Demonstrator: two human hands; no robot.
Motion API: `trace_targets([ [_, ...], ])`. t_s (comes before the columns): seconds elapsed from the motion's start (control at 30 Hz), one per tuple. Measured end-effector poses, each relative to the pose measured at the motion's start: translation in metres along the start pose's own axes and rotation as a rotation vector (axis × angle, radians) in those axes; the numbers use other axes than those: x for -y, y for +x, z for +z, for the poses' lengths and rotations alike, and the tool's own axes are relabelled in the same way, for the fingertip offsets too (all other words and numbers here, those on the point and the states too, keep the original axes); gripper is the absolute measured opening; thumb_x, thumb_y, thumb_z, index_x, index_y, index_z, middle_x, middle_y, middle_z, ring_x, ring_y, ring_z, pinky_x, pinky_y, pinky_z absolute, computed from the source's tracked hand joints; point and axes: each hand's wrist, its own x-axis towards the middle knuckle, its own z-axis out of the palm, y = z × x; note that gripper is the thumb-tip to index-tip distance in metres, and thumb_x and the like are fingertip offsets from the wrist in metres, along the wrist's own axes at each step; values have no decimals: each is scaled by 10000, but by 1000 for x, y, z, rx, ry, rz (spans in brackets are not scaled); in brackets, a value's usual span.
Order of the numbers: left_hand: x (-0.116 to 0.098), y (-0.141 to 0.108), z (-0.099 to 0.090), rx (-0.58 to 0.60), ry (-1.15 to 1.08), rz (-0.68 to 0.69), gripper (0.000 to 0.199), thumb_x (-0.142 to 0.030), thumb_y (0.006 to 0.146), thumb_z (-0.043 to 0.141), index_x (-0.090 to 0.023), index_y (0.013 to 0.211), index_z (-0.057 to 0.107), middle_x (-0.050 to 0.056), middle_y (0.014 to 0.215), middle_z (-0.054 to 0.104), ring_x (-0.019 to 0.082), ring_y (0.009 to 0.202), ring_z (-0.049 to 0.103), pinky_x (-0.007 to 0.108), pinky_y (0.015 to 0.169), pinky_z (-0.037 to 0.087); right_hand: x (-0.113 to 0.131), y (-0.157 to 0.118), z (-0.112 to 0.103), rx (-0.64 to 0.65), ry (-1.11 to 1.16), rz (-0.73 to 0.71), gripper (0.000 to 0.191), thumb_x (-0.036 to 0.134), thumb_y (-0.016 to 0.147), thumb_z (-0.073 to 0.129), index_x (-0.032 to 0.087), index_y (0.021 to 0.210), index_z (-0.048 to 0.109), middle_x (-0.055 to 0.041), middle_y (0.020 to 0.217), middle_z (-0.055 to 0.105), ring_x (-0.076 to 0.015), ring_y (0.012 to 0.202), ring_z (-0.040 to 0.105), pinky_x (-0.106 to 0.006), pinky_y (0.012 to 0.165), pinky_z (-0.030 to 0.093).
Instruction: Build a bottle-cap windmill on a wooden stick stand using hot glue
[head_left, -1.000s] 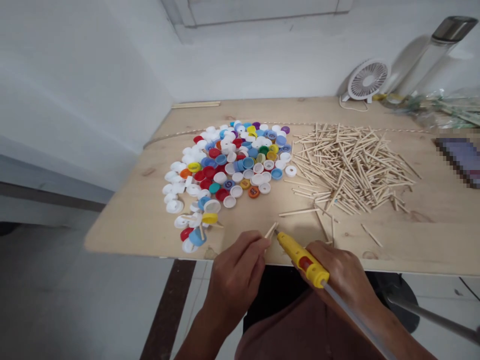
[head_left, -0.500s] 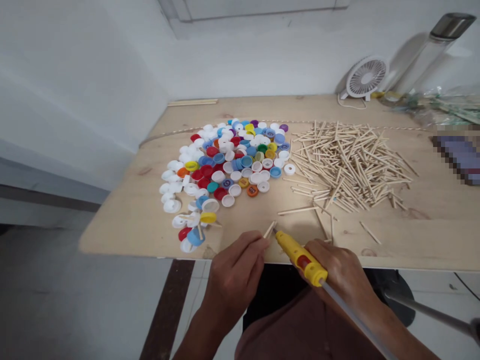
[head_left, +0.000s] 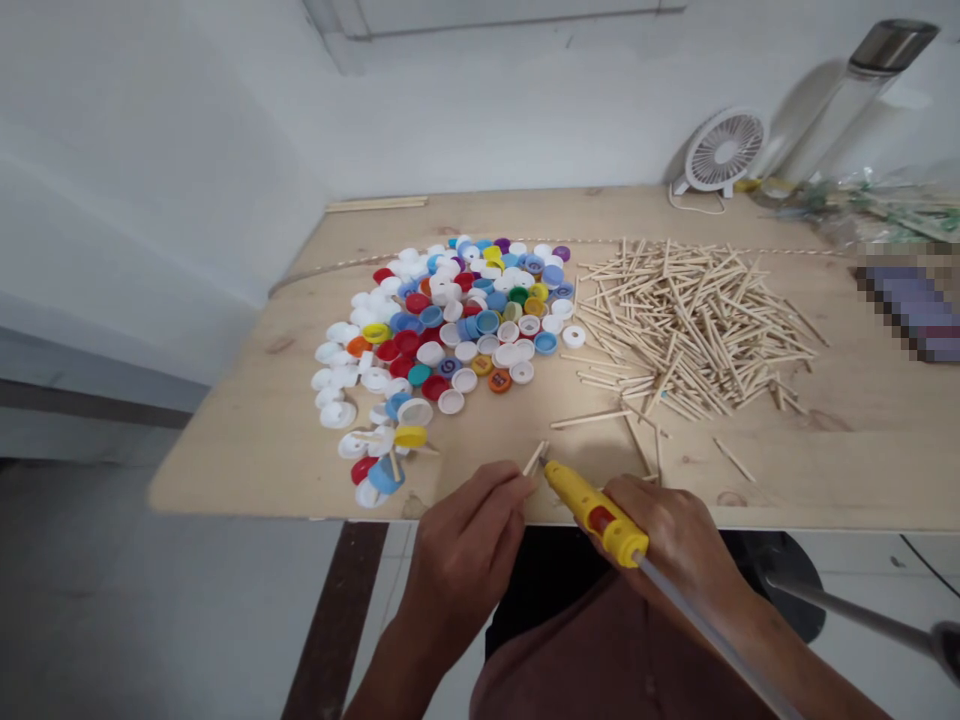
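Observation:
Near the table's front edge, my left hand (head_left: 476,540) pinches short wooden sticks (head_left: 535,458) that point up and away from me. My right hand (head_left: 664,530) is wrapped round a yellow hot glue gun (head_left: 592,505), with a clear glue stick (head_left: 705,630) trailing from its back end. The gun's nozzle meets the sticks near their far ends; whether glue is coming out is too small to tell. Left of my hands stand bottle caps joined with sticks (head_left: 386,470). Beyond them spreads a pile of coloured bottle caps (head_left: 450,320).
A heap of loose wooden sticks (head_left: 697,330) covers the table's right half, with a few strays nearer me. At the back stand a small white fan (head_left: 724,150) and a clear bottle (head_left: 847,110). A blurred phone-like object (head_left: 915,305) lies far right. A twisted cord (head_left: 330,265) crosses behind the caps.
The view has shifted slightly, so everything sits a little further left. Both hands keep their grip, and the nozzle stays at the sticks.

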Motion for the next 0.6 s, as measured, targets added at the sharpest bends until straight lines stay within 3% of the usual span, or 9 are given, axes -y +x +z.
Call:
trace_targets([
  [0.6, 1, 0, 2, 7, 33, 15, 222, -39, 853, 479, -150, 962, 637, 78, 947, 687, 140, 875, 665, 246, 791, 561, 0, 0, 0, 25, 21, 37, 180, 270, 851, 526, 194, 689, 507, 13, 606, 574, -121, 536, 542, -265, 518, 213],
])
